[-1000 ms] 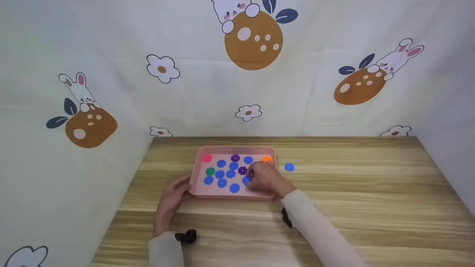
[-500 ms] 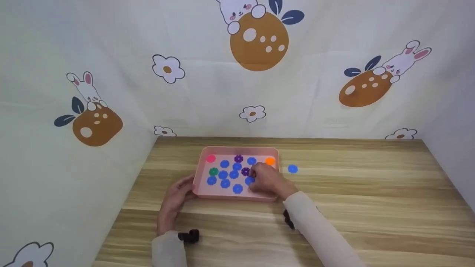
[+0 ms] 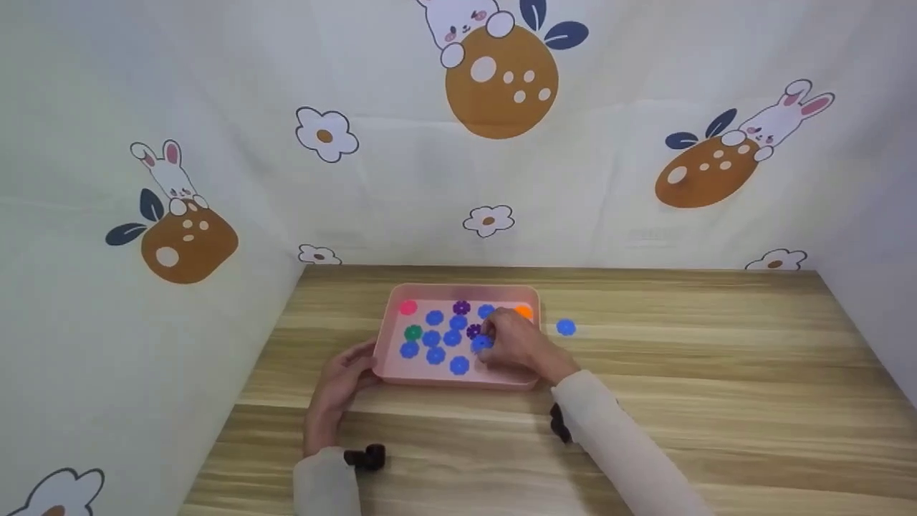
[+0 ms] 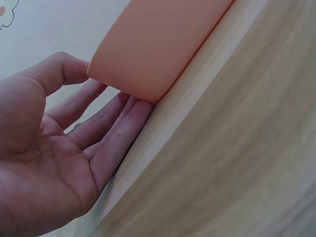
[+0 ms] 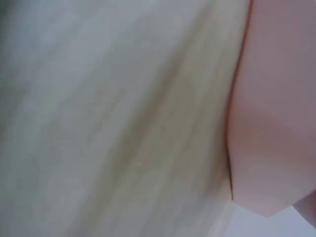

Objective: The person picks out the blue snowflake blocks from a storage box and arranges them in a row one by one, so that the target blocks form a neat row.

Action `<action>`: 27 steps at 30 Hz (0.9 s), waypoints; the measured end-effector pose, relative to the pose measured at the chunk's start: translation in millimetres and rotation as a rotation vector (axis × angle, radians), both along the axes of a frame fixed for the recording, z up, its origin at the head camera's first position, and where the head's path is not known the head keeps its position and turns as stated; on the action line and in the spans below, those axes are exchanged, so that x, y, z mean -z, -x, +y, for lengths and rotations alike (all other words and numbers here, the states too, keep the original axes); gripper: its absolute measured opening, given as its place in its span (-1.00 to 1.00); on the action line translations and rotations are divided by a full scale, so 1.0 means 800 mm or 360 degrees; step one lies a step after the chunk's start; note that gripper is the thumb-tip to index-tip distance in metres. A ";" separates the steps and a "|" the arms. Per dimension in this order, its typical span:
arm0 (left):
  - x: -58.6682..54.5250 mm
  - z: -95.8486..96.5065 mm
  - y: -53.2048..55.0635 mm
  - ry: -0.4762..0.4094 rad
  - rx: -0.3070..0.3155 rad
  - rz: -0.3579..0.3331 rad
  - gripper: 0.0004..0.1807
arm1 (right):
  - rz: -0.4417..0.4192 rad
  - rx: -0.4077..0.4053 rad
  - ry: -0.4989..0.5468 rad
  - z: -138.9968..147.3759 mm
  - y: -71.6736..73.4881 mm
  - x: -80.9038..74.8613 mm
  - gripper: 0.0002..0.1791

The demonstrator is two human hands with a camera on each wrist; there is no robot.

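In the head view, a pink rectangular tray (image 3: pixel 458 380) on the table holds several flower-shaped plastic discs, most of them blue. My right hand (image 3: pixel 517 340) reaches over the tray's right side and pinches a blue flower-shaped disc (image 3: pixel 481 344) between thumb and fingers. A purple disc (image 3: pixel 473 331) lies just beside those fingers. My left hand (image 4: pixel 54 143) holds the tray's near left corner (image 4: pixel 143 64), thumb at the rim and fingers against the outer wall by the table. In the right wrist view the tray's outer wall (image 5: pixel 271 128) fills the right side; the disc is out of sight there.
One blue disc (image 3: pixel 566 327) lies on the wooden table (image 3: pixel 680 344) outside the tray, to its right. Inside, a pink disc (image 3: pixel 407 307), a green disc (image 3: pixel 413 332) and an orange disc (image 3: pixel 524 312) sit among the blue ones. A patterned curtain (image 3: pixel 401 186) hangs behind.
The blue disc in my right fingers has risen slightly and shows more of its face. My right hand has lifted a little; the left hand stays at the tray. The head view shifted slightly.
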State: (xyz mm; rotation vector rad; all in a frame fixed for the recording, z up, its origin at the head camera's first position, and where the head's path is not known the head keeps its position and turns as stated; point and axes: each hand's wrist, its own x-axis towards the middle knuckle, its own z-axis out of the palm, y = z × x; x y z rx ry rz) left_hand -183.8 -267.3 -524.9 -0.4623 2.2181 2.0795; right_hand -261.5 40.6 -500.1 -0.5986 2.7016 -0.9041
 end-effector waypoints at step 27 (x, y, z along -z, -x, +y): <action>0.002 0.001 0.000 0.0049 0.0014 -0.0022 -0.54 | 0.0093 0.0263 0.0006 0.166 0.040 -0.047 -0.55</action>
